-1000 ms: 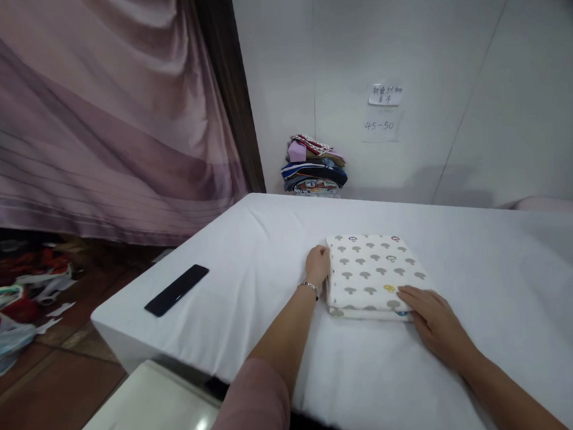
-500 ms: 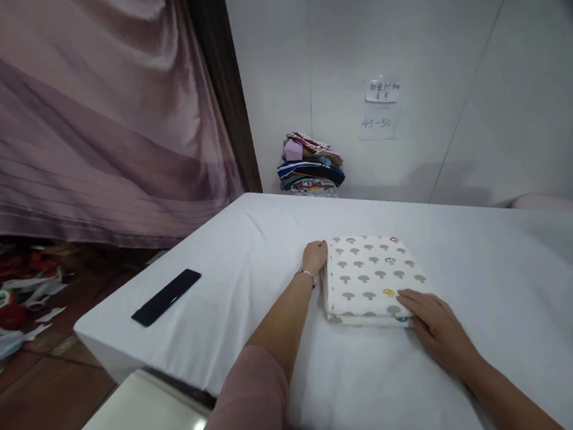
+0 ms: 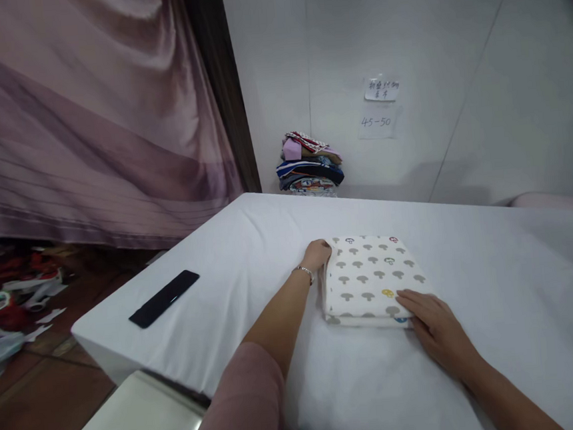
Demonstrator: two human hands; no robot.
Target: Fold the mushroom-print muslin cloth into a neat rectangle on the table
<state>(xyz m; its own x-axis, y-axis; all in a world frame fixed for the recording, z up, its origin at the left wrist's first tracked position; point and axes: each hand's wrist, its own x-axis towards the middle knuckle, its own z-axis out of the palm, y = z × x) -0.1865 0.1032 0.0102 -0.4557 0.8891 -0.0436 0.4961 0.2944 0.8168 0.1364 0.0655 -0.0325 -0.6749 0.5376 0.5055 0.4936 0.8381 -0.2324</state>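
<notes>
A folded white cloth (image 3: 367, 276) printed with grey mushrooms and a few coloured ones lies as a thick square on the white-covered table (image 3: 241, 266). At its far left corner is my left hand (image 3: 317, 254), fingers curled closed on the cloth's edge; the fingertips are partly hidden. My right hand (image 3: 439, 325) rests on the near right corner, its fingers stretched out flat over the top, with the thumb low at the near side. Layers of the fold show along the near and left edges.
A long flat black object (image 3: 165, 298) lies on the table at left. Beyond the far edge stands a pile of folded fabrics (image 3: 309, 163) against the wall. A pale glossy surface (image 3: 138, 415) adjoins the near left edge. A pink curtain (image 3: 108, 123) hangs at left.
My left hand has shifted slightly at the far left corner, its fingers now a little further over the cloth's top. My right hand and the cloth stay nearly the same.
</notes>
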